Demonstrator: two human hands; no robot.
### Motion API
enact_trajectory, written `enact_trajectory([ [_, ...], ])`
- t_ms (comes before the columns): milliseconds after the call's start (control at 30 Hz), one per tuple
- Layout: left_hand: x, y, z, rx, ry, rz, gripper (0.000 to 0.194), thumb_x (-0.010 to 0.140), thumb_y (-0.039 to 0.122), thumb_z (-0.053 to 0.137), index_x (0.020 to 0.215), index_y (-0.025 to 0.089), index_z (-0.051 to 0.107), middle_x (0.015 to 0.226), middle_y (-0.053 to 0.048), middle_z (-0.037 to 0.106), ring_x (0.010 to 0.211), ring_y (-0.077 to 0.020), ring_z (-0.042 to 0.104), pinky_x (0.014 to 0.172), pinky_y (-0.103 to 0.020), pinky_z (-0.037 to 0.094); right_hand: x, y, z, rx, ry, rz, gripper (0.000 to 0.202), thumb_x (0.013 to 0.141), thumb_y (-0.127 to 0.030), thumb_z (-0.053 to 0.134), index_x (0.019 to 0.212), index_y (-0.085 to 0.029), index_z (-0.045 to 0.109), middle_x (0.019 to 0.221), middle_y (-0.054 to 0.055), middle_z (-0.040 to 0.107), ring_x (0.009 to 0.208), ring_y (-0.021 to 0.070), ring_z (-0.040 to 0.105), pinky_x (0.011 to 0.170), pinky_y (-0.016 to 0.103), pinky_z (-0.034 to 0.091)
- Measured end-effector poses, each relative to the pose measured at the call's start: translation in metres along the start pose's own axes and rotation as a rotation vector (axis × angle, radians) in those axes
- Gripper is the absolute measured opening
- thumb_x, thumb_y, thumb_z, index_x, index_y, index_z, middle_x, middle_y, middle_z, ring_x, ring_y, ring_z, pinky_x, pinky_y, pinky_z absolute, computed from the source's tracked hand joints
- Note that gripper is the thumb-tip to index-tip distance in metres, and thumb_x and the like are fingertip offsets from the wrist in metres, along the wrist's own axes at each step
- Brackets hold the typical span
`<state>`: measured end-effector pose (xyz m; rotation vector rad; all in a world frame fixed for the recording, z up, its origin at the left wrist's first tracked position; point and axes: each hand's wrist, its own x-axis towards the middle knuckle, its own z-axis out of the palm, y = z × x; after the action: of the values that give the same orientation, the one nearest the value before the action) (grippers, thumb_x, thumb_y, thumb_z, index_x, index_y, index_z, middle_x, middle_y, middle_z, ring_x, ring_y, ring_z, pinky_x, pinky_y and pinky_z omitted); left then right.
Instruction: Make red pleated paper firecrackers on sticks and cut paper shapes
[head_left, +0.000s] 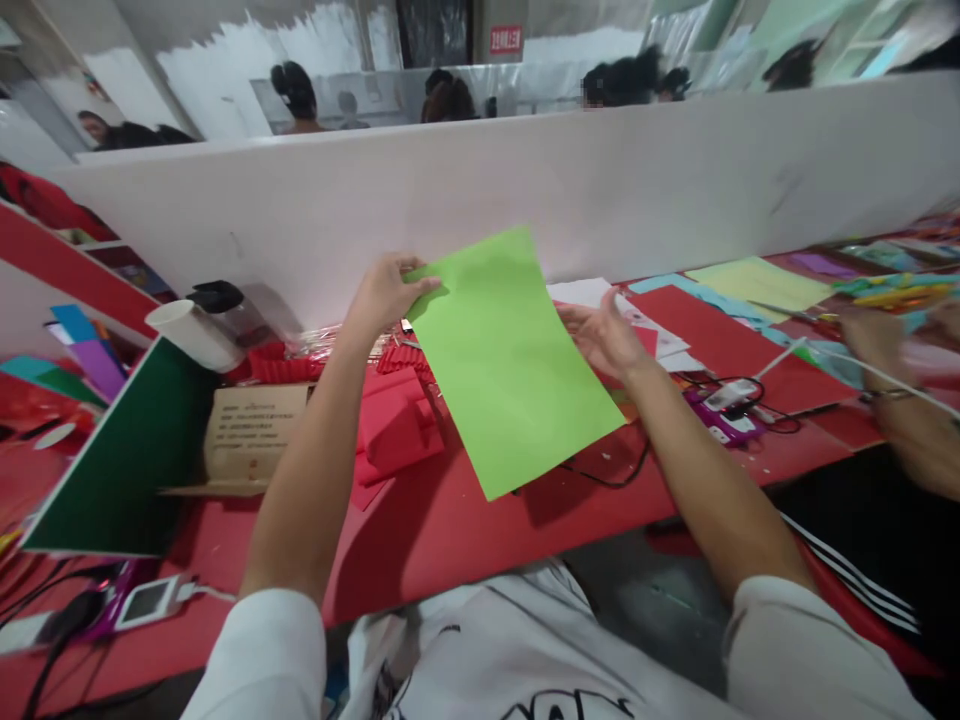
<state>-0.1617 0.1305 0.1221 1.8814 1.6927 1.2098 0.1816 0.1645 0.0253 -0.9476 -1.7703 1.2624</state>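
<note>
Over the red-covered table I count one bright-green rectangular paper sheet, its upper corner pinched by the left hand, which seemingly bears its weight. The right hand is loosely open at the opposite edge, perhaps for steadying; I cannot tell whether it touches.

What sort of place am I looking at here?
Probably a shared paper-craft workroom: the left hand holds a green sheet over a long red table, a pale yellow sheet lies farther right, and another person's arm shows alongside.
</note>
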Motion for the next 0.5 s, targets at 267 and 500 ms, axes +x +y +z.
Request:
enact_trajectory([
  [267,0.002,-0.031,0.011,-0.091,-0.051,-0.088,0.033,0.093,0.029,0.076,0.123,0.017,0.069,0.103,-0.007,0.075,0.08,-0.0159,0.069,0.071,-0.027,0.056,0.004,0.0,0.025,0.135,0.013,0.07,0.054,0.065,-0.041,0.095,0.114,-0.029,0.077,0.112,0.007,0.084,0.104,0.0309,0.08,0.1,0.052,0.064],
  [500,-0.009,-0.035,0.016,-0.115,-0.226,-0.17,0.043,0.087,0.018,0.083,0.127,0.016,0.066,0.092,-0.004,0.071,0.075,-0.0134,0.066,0.075,-0.026,0.053,-0.011,0.005,0.001,0.053,0.111,0.114,0.056,0.068,-0.045,0.094,0.118,-0.026,0.076,0.102,0.008,0.085,0.091,0.033,0.081,0.084,0.052,0.069],
])
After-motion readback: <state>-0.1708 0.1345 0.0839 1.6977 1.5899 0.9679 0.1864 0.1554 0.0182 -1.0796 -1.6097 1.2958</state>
